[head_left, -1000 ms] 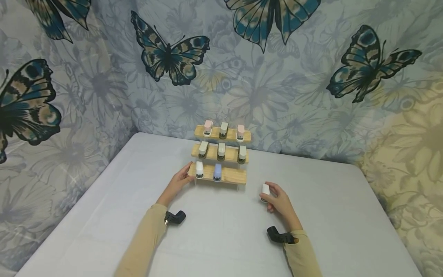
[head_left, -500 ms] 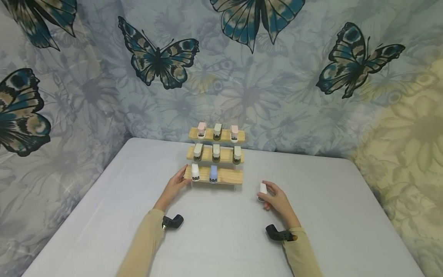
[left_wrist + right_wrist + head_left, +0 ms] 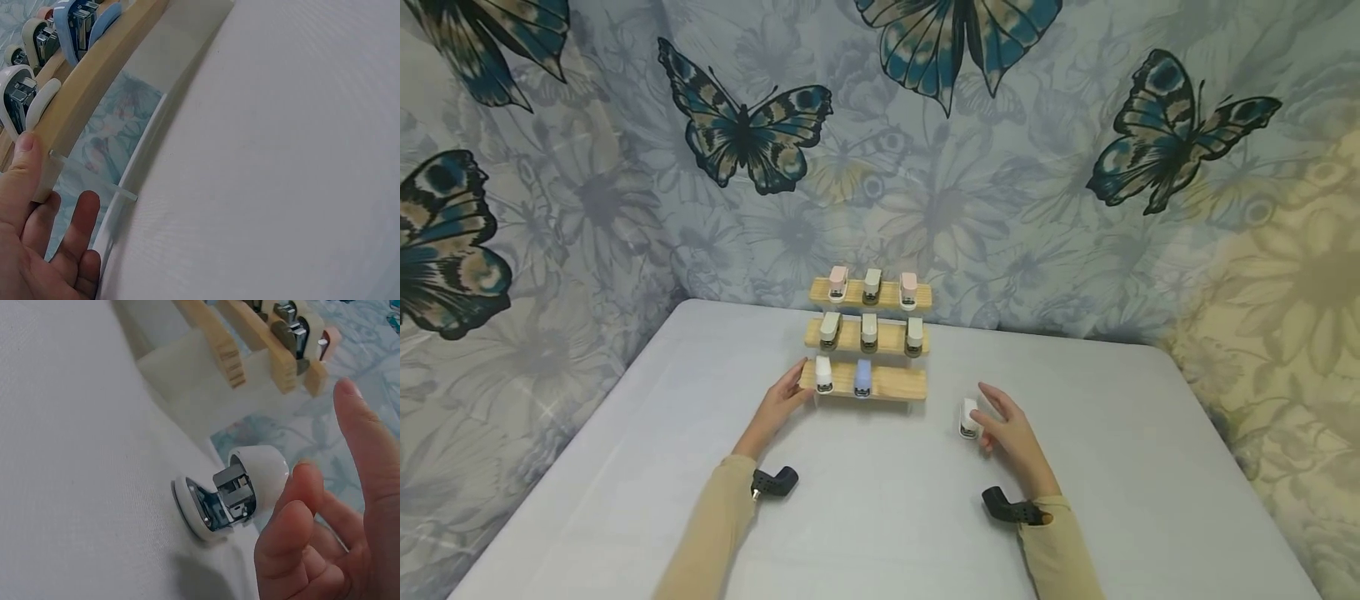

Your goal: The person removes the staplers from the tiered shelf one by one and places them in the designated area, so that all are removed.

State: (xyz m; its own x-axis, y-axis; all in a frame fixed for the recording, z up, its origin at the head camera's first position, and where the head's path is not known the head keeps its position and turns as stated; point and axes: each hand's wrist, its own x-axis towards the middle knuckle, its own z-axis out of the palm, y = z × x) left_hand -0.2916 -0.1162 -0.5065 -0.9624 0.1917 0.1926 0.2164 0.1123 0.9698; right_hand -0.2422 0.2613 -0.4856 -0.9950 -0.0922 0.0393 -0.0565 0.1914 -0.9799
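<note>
A small white stapler [image 3: 259,475] stands on the table to the right of a three-tier wooden display rack [image 3: 895,383]. My right hand [image 3: 1011,433] is spread beside this stapler, its fingers parted from around it and the fingertips close to its side. At the rack's lowest tier, my left hand [image 3: 777,408] grips the left end of the board, thumb on the upper face and a finger underneath, as the left wrist view shows. That board carries another white stapler [image 3: 823,375] and a blue stapler [image 3: 862,378].
Cream staplers [image 3: 868,332] line the middle tier. On the top tier sit pink staplers [image 3: 908,289] on either side of a cream one. Clear side panels [image 3: 94,172] support the boards. A butterfly-patterned cloth [image 3: 962,208] hangs behind the white table [image 3: 880,517].
My right hand has let go of the white stapler and drawn slightly right, its fingers opening. The left hand stays on the rack. The head view has shifted a little.
</note>
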